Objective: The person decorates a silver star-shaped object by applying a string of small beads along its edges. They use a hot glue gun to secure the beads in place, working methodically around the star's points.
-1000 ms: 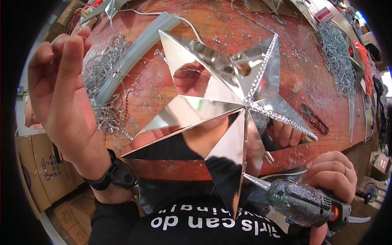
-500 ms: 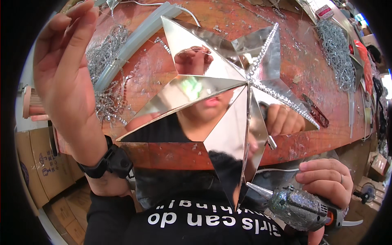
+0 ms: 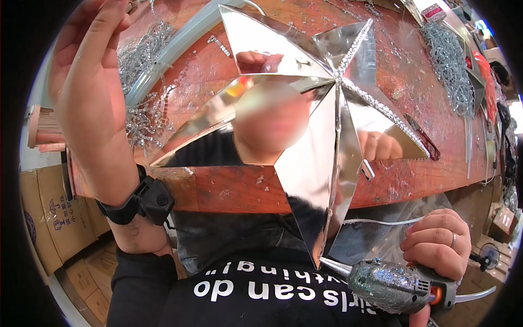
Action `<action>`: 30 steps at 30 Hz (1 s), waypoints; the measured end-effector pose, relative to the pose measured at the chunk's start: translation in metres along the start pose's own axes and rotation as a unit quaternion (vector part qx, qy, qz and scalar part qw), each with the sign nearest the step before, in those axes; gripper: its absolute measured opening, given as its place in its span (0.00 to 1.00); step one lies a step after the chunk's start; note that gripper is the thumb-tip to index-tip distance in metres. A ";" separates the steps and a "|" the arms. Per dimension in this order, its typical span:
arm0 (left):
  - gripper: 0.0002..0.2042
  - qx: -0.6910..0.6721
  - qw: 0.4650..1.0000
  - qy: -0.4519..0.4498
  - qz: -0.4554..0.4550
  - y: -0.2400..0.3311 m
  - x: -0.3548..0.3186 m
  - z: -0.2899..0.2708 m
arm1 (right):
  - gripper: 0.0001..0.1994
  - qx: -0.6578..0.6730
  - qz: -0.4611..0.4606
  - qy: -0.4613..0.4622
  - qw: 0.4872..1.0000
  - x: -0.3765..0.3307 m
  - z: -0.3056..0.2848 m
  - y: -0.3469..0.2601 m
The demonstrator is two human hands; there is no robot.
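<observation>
1. Right hand (image 3: 438, 242), ring on one finger: grip clamped on the glue gun, fingers along the upper side of the body, one digit showing below.
2. Glue gun (image 3: 389, 284), dark, spattered with glittery residue; a pale glue stick (image 3: 475, 295) projects from the rear. Metal nozzle (image 3: 336, 267) at the tip of the star's lower arm; touching or just beside, cannot tell.
3. Star (image 3: 321, 122), five-armed, mirror-silver, faceted; at centre, mostly over the surface, lower arm reaching past the near edge, above the lap. Sparkling trim (image 3: 357, 49) along the ridges of the upper-right and right arms.
4. Left hand (image 3: 90, 82), raised at upper left, apart from the star, fingers at the picture's edge; cannot tell whether its grip is apart or together. Black device (image 3: 150, 199) strapped at the wrist.
5. Heap of silvery strands (image 3: 144, 54), just beside the left hand.
6. Translucent sticks (image 3: 174, 52), bundled, between that heap and the star.
7. Snips (image 3: 424, 137), reddish handle, beside the star's right arm.
8. Second silvery tangle (image 3: 449, 71), far right.
9. Surface (image 3: 239, 188), reddish, scuffed, flecked with scraps.
10. Cardboard boxes (image 3: 62, 218), lower left; small fan (image 3: 488, 256), lower right.
</observation>
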State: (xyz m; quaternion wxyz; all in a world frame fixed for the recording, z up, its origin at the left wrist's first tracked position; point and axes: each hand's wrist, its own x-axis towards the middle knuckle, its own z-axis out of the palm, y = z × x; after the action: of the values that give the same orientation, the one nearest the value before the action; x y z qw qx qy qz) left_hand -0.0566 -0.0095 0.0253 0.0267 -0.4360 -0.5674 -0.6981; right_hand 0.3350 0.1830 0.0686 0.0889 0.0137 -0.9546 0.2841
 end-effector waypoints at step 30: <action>0.06 0.070 0.997 0.029 0.013 0.019 -0.016 0.076 | 0.21 0.052 -0.111 0.042 0.992 0.010 0.009 0.011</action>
State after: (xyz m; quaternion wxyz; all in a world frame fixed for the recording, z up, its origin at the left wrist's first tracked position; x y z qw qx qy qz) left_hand 0.0078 0.0387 0.0278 0.0828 -0.4202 -0.6076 -0.6689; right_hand 0.3231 0.1876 0.0564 0.1595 0.1123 -0.9263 0.3222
